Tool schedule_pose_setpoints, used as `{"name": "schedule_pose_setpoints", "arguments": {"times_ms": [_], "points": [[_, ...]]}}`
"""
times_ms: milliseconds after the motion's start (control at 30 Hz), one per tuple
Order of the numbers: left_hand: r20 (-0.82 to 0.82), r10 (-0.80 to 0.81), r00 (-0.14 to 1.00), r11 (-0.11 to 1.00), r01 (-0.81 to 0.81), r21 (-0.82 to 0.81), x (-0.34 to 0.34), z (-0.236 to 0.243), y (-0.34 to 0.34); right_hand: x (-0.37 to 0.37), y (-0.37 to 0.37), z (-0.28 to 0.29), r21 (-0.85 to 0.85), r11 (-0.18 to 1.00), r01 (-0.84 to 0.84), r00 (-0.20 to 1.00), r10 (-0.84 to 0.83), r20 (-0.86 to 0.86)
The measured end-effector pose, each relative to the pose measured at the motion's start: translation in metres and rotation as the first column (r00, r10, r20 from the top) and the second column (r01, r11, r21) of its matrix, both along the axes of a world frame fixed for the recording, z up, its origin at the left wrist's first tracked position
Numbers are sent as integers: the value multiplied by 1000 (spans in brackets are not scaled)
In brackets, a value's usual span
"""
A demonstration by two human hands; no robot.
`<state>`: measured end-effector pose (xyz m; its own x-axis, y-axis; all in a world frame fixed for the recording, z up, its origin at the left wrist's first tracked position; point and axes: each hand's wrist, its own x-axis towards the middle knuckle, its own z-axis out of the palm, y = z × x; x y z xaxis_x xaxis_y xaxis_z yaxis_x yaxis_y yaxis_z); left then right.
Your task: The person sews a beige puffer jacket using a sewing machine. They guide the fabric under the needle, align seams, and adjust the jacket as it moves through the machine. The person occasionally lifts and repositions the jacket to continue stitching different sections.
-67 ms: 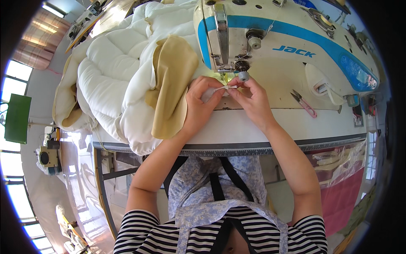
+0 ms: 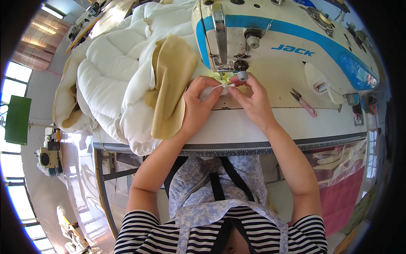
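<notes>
My left hand (image 2: 199, 101) and my right hand (image 2: 253, 101) pinch a narrow white fabric strip (image 2: 223, 87) just in front of the sewing machine's presser foot (image 2: 224, 77). The white and blue sewing machine (image 2: 287, 31) stands over them, lit yellowish at the needle. Beside my left hand a tan fabric piece (image 2: 169, 84) lies over a puffy white quilted padding (image 2: 105, 80). Thread snips with pink handles (image 2: 306, 106) lie on the machine bed (image 2: 279, 97), right of my right hand.
The white table (image 2: 330, 127) has a dark ruler along its front edge (image 2: 253, 148). At far left are windows, a pinkish curtain (image 2: 36, 36), a green panel (image 2: 17, 118) and another machine (image 2: 48, 158). Pink material (image 2: 342, 194) hangs at lower right.
Both hands and the white strip have shifted very slightly, with my right fingers a little higher near the presser foot. The grip on the strip is unchanged.
</notes>
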<state>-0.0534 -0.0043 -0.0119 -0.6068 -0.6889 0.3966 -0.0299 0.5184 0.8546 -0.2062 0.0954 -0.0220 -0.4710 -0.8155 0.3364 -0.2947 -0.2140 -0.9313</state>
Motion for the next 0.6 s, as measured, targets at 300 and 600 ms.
{"name": "schedule_pose_setpoints", "arguments": {"times_ms": [300, 600], "points": [[26, 53, 998, 955, -59, 291, 5, 11, 0, -4, -3, 7, 96, 991, 90, 919, -46, -391], [12, 19, 1000, 933, -22, 359, 3, 9, -3, -7, -20, -10, 62, 998, 1, 984, 11, -180]]}}
